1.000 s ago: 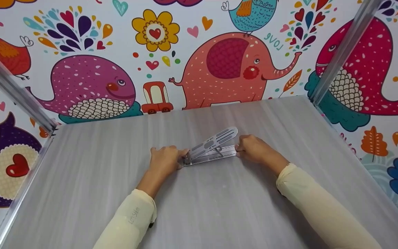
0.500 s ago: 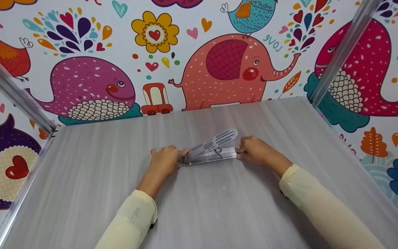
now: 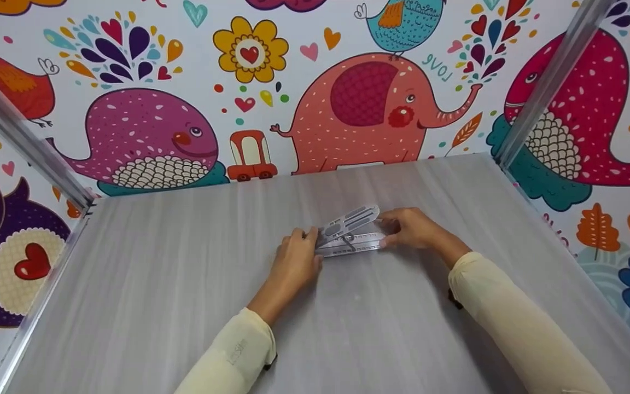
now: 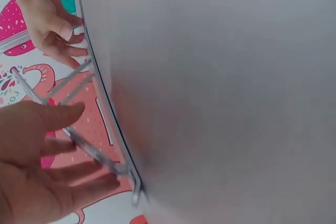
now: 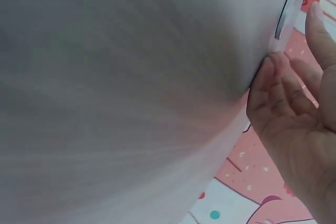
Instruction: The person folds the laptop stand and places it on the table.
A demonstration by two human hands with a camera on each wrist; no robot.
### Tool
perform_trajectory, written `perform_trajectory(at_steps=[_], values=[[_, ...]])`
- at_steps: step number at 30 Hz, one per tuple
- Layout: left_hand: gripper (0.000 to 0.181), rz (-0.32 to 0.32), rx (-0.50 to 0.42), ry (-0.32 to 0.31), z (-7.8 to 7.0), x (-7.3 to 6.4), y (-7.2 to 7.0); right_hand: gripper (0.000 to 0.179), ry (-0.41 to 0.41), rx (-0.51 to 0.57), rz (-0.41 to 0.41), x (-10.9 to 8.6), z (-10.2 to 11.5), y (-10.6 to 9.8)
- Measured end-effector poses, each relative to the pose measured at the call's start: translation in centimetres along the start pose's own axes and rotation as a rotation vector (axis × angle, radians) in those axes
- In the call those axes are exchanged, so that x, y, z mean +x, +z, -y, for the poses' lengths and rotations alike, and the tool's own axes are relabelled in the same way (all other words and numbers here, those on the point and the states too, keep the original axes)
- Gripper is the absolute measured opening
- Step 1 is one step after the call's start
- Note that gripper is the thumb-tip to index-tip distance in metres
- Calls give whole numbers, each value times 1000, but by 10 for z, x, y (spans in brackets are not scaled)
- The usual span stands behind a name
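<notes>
A silver folding stand (image 3: 354, 219) rests on the table, its slotted upper plate tilted up toward the right by a thin prop over a notched base. At the hinged left end is my left hand (image 3: 296, 260); in the left wrist view its thumb and fairly straight fingers lie apart on either side of the raised plate (image 4: 94, 152). My right hand (image 3: 416, 230) stays by the right end of the base, fingertips right at it and thumb apart. In the right wrist view, the fingers of that right hand (image 5: 294, 103) bend gently near the tabletop.
The grey wood-grain table (image 3: 184, 262) extends around both forearms. Behind it stands a wall (image 3: 304, 22) printed with cartoon animals. Metal rails (image 3: 544, 82) run up at the table's back corners.
My left hand has shifted right and rolled over the hinged end, its fingers now looser. The right hand has loosened from the base's end, with fingers spread. The stand keeps its tilt.
</notes>
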State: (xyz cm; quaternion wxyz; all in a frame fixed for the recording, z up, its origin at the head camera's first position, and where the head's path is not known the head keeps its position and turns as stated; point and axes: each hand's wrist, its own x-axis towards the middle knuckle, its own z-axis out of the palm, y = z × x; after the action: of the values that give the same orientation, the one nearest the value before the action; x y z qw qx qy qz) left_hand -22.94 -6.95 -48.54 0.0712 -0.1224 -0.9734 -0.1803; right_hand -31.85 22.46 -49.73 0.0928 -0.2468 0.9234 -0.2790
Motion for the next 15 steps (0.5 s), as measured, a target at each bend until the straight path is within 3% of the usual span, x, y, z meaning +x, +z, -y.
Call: perform_trajectory(at_steps=[7, 15], values=[[42, -81, 7, -76, -8, 5, 6, 60, 77, 15, 66, 5, 0, 2], [42, -84, -43, -89, -8, 7, 7, 53, 77, -9, 60, 6, 6, 4]])
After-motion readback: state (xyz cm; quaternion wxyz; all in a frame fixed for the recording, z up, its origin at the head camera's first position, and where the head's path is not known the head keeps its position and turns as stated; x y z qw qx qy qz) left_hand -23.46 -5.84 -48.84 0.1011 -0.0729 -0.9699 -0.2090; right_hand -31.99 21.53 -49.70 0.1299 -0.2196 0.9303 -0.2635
